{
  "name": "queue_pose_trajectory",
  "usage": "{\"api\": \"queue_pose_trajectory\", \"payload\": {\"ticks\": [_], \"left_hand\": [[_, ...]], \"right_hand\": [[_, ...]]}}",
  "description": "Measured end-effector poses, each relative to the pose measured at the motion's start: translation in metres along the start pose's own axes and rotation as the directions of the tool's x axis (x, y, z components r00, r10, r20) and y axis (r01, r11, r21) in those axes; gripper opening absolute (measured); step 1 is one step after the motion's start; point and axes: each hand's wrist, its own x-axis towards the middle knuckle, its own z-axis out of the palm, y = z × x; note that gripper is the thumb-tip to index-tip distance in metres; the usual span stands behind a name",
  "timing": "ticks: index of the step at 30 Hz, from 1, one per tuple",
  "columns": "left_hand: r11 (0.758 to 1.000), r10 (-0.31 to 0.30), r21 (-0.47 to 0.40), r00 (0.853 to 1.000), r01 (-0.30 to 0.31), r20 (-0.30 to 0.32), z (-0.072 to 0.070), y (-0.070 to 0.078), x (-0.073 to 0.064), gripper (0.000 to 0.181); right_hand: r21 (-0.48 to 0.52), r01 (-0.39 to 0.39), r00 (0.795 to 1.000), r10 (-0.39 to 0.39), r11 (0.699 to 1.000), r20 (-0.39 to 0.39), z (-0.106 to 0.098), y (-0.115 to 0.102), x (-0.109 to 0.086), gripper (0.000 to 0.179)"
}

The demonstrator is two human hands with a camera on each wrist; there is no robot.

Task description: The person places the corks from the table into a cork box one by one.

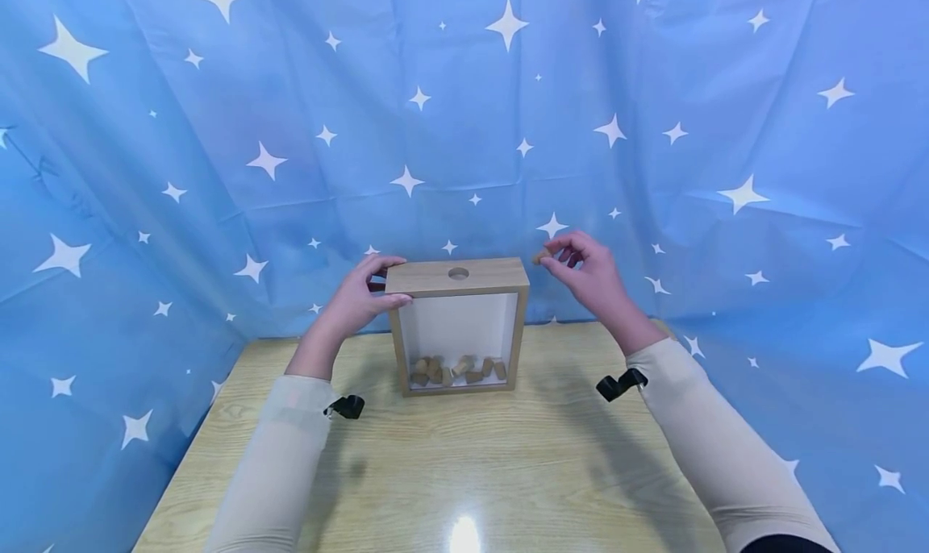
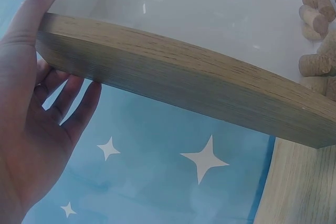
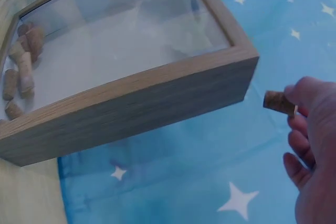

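Observation:
A wooden shadow box (image 1: 521,335) with a clear front and a round hole (image 1: 458,273) in its top stands upright on the table. Several corks (image 1: 473,376) lie along its bottom inside. My left hand (image 1: 363,291) grips the box's upper left corner, thumb at the front and fingers behind. In the left wrist view those fingers (image 2: 84,106) touch the side panel. To the right of the box top, my right hand (image 1: 584,267) pinches a single cork (image 3: 278,102) between thumb and fingers. That cork is apart from the box, at about the height of its top.
The light wooden table (image 1: 435,464) extends in front of the box. A blue curtain (image 1: 464,134) with white stars hangs close behind it and along both sides. Black wrist straps (image 1: 620,384) stick out from the sleeves.

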Motion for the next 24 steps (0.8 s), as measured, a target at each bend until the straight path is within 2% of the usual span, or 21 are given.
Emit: {"api": "queue_pose_trajectory", "payload": {"ticks": [7, 14, 24], "left_hand": [[1.0, 0.001, -0.01, 1.0, -0.001, 0.0, 0.001, 0.0, 0.0, 0.077], [1.0, 0.002, -0.001, 1.0, -0.002, -0.002, 0.0, -0.001, 0.001, 0.076], [1.0, 0.006, -0.008, 1.0, -0.006, -0.002, 0.0, -0.002, 0.002, 0.073]], "right_hand": [[0.008, 0.003, 1.0, -0.003, 1.0, 0.022, 0.002, -0.021, 0.016, 0.02], [0.016, 0.027, 0.995, -0.028, 1.0, 0.099, 0.02, -0.042, 0.028, 0.019], [0.043, 0.071, 0.965, -0.08, 0.997, 0.251, 0.045, -0.062, 0.039, 0.018]]}}
